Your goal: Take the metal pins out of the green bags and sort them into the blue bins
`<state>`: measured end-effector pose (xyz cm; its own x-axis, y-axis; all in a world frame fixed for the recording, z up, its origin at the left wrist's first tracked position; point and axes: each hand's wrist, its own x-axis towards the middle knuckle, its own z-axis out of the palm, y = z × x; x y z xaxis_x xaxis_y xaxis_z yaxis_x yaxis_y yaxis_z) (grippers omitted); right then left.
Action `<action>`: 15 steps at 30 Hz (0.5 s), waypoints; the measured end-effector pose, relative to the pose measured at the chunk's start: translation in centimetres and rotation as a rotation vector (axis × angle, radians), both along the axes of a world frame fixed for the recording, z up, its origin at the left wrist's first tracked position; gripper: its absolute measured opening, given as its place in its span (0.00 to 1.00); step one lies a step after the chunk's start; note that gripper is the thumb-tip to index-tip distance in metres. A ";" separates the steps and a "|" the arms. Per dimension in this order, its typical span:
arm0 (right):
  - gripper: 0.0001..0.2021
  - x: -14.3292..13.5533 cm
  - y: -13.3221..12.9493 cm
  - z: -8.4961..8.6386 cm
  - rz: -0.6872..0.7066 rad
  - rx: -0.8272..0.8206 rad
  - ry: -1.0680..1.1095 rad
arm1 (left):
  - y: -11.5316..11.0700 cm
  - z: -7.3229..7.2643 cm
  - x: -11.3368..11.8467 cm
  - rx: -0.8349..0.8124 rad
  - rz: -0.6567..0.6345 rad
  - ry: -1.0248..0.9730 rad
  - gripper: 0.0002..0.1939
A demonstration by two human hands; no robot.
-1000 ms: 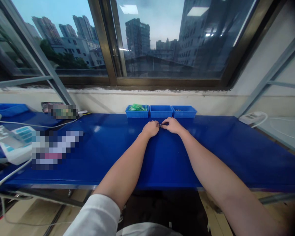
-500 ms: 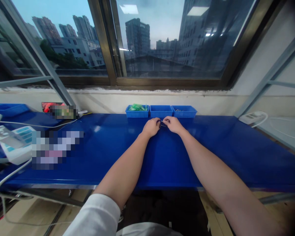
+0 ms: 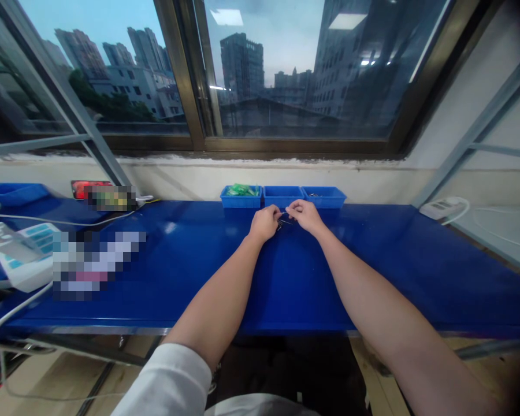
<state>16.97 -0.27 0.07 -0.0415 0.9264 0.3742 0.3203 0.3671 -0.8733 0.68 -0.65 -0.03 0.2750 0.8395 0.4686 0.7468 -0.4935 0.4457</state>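
My left hand is closed just above the blue table, in front of the bins. Its fingertips hold thin, shiny metal pieces, too small to name, and something dark shows below the fingers. Close on the right, my right hand pinches with thumb and forefinger at the end of a thin bright piece that spans the gap between both hands. Behind the hands stand a blue bin with green items, a middle blue bin whose inside is mostly hidden, and a right blue bin with small metal parts.
The blue table runs along a wall under a window. On its left are a white device with cables, a blurred-out item and a phone-like screen. A white power strip lies at the right, beside a grey metal frame.
My right hand has shifted slightly up and left, its fingers a little straighter. The thin pieces between my hands now stand out more clearly, and my left hand has barely moved.
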 end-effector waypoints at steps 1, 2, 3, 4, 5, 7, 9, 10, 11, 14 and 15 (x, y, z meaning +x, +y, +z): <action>0.15 0.1 0.0 0.1 0.011 -0.009 0.041 | 0.0 0.0 0.0 0.002 0.000 0.001 0.07; 0.15 0.1 0.0 0.1 0.023 -0.022 0.076 | 0.0 0.0 0.0 0.008 -0.002 0.001 0.07; 0.15 0.2 -0.1 0.2 0.033 -0.038 0.105 | 0.0 0.0 0.0 0.015 -0.005 0.000 0.07; 0.14 0.3 -0.1 0.3 0.040 -0.054 0.128 | 0.1 0.0 -0.1 0.021 -0.011 -0.003 0.07; 0.14 0.3 -0.1 0.3 0.045 -0.069 0.148 | 0.1 0.0 -0.1 0.024 -0.017 -0.006 0.07; 0.12 0.4 -0.2 0.4 0.044 -0.081 0.180 | 0.0 0.0 -0.1 0.021 -0.026 -0.012 0.08; 0.11 0.5 -0.1 0.4 0.025 -0.070 0.202 | 0.0 -0.1 0.0 0.013 -0.030 -0.026 0.09; 0.10 0.6 -0.1 0.4 0.009 -0.059 0.211 | 0.1 -0.1 0.0 0.012 -0.031 -0.039 0.09; 0.10 0.7 -0.1 0.4 -0.010 -0.043 0.221 | 0.1 -0.1 0.0 0.015 -0.031 -0.053 0.10; 0.09 1.1 0.2 0.3 -0.088 0.027 0.249 | 0.3 -0.3 0.0 0.023 -0.024 -0.078 0.13; 0.09 1.3 0.3 0.3 -0.122 0.050 0.253 | 0.4 -0.4 0.0 0.020 -0.019 -0.075 0.13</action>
<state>18.31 0.02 0.40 0.1700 0.8989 0.4037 0.1388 0.3838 -0.9129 0.67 -0.22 -0.41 0.2544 0.8245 0.5055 0.7021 -0.5170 0.4898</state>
